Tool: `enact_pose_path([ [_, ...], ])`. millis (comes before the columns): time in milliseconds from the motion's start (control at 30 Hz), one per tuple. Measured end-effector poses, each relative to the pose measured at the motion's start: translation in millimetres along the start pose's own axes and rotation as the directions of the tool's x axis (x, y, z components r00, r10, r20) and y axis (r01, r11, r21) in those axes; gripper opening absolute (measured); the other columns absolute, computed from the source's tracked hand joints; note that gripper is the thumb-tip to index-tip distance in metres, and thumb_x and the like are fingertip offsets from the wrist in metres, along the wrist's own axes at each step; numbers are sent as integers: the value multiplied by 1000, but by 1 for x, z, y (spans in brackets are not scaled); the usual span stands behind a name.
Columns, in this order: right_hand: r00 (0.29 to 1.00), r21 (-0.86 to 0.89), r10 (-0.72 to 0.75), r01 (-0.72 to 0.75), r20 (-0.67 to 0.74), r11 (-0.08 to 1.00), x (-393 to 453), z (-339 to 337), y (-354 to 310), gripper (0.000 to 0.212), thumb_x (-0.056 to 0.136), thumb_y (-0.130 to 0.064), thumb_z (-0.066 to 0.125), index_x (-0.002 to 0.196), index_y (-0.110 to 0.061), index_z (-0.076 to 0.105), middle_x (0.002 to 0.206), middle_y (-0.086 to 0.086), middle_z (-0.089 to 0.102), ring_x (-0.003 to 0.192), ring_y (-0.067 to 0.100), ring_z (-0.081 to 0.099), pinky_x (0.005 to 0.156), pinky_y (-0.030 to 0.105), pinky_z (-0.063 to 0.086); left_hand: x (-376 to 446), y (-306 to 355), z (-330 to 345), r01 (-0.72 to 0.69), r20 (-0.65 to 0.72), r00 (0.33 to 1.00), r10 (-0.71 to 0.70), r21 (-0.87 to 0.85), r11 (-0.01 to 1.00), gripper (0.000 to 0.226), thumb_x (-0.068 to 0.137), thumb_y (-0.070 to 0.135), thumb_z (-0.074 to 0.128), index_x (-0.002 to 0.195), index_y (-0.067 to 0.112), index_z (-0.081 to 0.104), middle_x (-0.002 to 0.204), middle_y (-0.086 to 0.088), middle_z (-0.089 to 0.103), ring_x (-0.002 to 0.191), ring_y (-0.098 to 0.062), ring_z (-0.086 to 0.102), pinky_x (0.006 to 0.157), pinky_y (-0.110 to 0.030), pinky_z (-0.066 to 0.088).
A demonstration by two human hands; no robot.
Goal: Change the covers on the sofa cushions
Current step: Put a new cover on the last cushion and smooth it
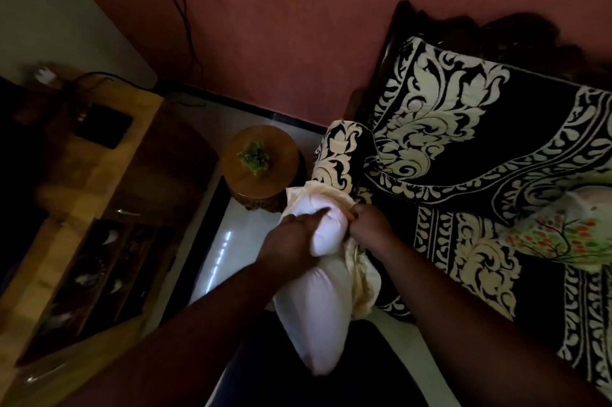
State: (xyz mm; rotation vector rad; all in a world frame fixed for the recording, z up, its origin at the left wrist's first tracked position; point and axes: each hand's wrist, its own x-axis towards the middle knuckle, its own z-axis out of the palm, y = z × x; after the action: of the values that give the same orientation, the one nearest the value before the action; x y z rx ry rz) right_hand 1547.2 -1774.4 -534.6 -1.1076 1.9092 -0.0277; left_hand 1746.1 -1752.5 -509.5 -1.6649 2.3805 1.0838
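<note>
A bare white cushion insert (318, 300) stands on end at the sofa's front edge. My left hand (291, 241) grips its upper end and squeezes it narrow. A cream cover (361, 284) is bunched around the insert's right side and top. My right hand (369, 221) pinches the cover's edge by the top of the insert. The sofa (480, 148) wears a black throw with cream leaf patterns. A second cushion (569, 234) in a white cover with a colourful tree print lies on the seat at the right.
A round wooden side table (281, 174) with a small green plant (253, 156) stands left of the sofa arm. A wooden cabinet (99, 207) with a dark device on top fills the left. A red wall is behind, and a shiny white floor lies below.
</note>
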Motion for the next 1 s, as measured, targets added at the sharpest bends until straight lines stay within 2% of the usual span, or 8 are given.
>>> enact_pose_path([
  [67, 979, -432, -141, 64, -150, 899, 11, -7, -8, 26, 100, -28, 49, 117, -22, 68, 119, 8, 69, 112, 30, 66, 88, 36, 51, -1, 0, 4, -60, 69, 996, 61, -14, 998, 90, 75, 38, 71, 154, 43, 29, 144, -1, 56, 125, -30, 53, 106, -41, 44],
  [133, 937, -629, -312, 148, -158, 763, 15, -12, -25, 26, 101, -27, 46, 122, -24, 61, 120, 7, 68, 111, 30, 67, 87, 39, 52, -5, 4, 7, -100, 99, 990, 100, -9, 995, 85, 75, 36, 77, 152, 32, 41, 142, -5, 57, 127, -29, 53, 110, -38, 38],
  [300, 757, -744, -652, 416, -34, 522, -2, -10, -74, 27, 92, -25, 60, 119, -23, 59, 97, 4, 71, 83, 29, 72, 61, 33, 48, 4, -8, 12, 0, 95, 995, -2, 19, 1000, 90, 72, 53, 69, 153, 36, 35, 146, -2, 53, 127, -33, 52, 107, -47, 44],
  [433, 577, -763, -800, 438, -168, 476, -36, -10, -76, 27, 72, -23, 81, 92, -23, 64, 75, 1, 64, 53, 26, 64, 44, 28, 43, 21, -20, -5, 134, 16, 991, -134, -44, 990, 89, 64, 68, 51, 145, 30, 45, 137, -2, 58, 119, -29, 58, 98, -43, 50],
  [500, 657, -664, -729, 460, -193, 590, -49, -10, -63, 31, 80, -20, 74, 105, -22, 57, 95, 4, 62, 66, 30, 67, 50, 34, 49, 24, -16, -12, 220, -100, 966, -240, -180, 959, 81, 68, 63, 58, 137, 21, 52, 132, -6, 59, 115, -30, 60, 94, -43, 52],
  [667, 970, -470, -221, 151, -98, 870, -71, -17, -38, 51, 92, -36, 62, 133, -20, 36, 129, 11, 52, 107, 35, 64, 84, 43, 54, 28, 0, -10, 363, -276, 785, -554, -520, 773, 71, 75, 50, 81, 123, 5, 52, 126, -16, 58, 115, -35, 57, 94, -40, 49],
  [900, 941, -598, -338, 266, -8, 756, -138, -5, -18, 27, 104, -18, 36, 130, -22, 35, 126, 8, 52, 100, 33, 68, 75, 41, 53, 39, 7, -15, 443, -405, 655, -638, -478, 759, 26, 85, 22, 58, 107, 8, 61, 119, -15, 61, 108, -41, 59, 80, -44, 50],
  [1000, 957, -394, -274, 218, -93, 893, -137, -3, -4, 15, 101, -24, 43, 115, -27, 37, 121, 6, 57, 102, 36, 66, 79, 42, 52, 46, 15, -7, 309, -344, 731, -589, -602, 736, 29, 71, 25, 61, 95, 8, 57, 105, -15, 62, 100, -38, 61, 81, -44, 54],
])
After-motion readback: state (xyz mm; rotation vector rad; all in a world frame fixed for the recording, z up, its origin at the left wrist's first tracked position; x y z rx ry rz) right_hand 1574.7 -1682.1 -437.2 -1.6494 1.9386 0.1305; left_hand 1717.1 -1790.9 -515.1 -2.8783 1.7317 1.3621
